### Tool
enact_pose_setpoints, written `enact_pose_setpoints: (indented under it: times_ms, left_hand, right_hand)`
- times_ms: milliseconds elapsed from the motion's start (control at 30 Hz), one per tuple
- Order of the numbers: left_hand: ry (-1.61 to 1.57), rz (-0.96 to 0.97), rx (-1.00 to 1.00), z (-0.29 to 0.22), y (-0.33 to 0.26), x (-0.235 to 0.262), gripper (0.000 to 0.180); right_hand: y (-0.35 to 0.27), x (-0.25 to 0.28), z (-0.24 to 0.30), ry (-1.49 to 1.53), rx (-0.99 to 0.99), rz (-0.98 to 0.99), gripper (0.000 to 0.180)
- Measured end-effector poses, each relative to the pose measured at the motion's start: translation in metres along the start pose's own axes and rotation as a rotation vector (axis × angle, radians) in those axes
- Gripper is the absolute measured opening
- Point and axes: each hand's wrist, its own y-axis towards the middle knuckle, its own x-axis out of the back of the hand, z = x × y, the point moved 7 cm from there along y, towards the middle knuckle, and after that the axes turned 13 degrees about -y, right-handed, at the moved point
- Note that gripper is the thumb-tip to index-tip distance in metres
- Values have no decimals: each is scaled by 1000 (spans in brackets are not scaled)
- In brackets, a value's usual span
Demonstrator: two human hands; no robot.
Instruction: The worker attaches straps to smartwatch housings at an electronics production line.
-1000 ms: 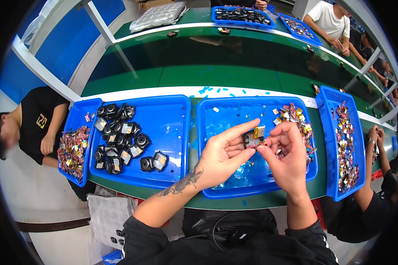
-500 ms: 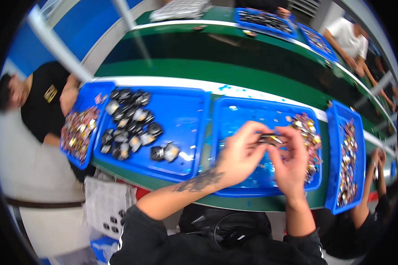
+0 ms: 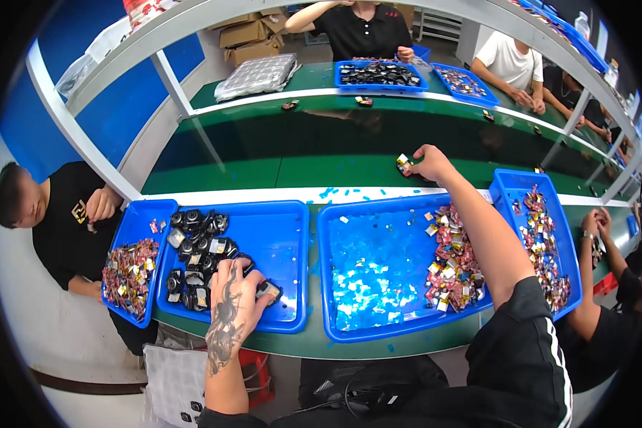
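Note:
My left hand (image 3: 234,298) is down at the left blue tray (image 3: 301,250), its fingers curled at the front of a pile of black plastic housings (image 3: 205,246). Between its thumb and fingers is one black housing (image 3: 268,291), partly covered. Stretched far forward, my right hand (image 3: 435,165) pinches a small black housing with white and yellow parts (image 3: 404,165) at the green belt surface. Beneath my right forearm, the middle blue tray (image 3: 324,271) holds a heap of small pinkish parts with white and yellow pieces (image 3: 453,264) and scattered blue film bits.
Blue trays of small parts stand at the far left (image 3: 130,282) and right (image 3: 538,242). A white rail (image 3: 250,194) separates my trays from the green belt (image 3: 321,167). Overhead runs a grey frame (image 3: 264,16). Several people sit around the line.
My hands have parted from the piece held between them over the middle tray. The left has gone to the left tray's housings; the right has reached forward to the belt. The view has shifted.

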Motion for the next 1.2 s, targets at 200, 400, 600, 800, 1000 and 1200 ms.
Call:
enact_pose_setpoints:
  times_ms: [200, 400, 600, 800, 1000, 1200]
  left_hand:
    - [-877, 65, 118, 1, 29, -18, 16]
    - [-1769, 233, 64, -85, 73, -29, 27]
    - [-1821, 272, 96, -107, 91, -71, 37]
    - [-1442, 224, -14, -101, 82, -80, 25]
    - [-1355, 265, -43, -104, 76, -83, 20]
    - [-1297, 218, -69, -104, 75, -88, 20]
  right_hand:
    - [-70, 83, 19, -67, 243, -162, 26]
    - [-219, 110, 35, -78, 523, -169, 8]
    - [-263, 73, 20, -238, 462, -236, 13]
    - [-260, 76, 11, -119, 347, -450, 5]
    - [-254, 84, -32, 170, 131, -363, 11]
    - [-269, 95, -36, 5, 118, -495, 17]
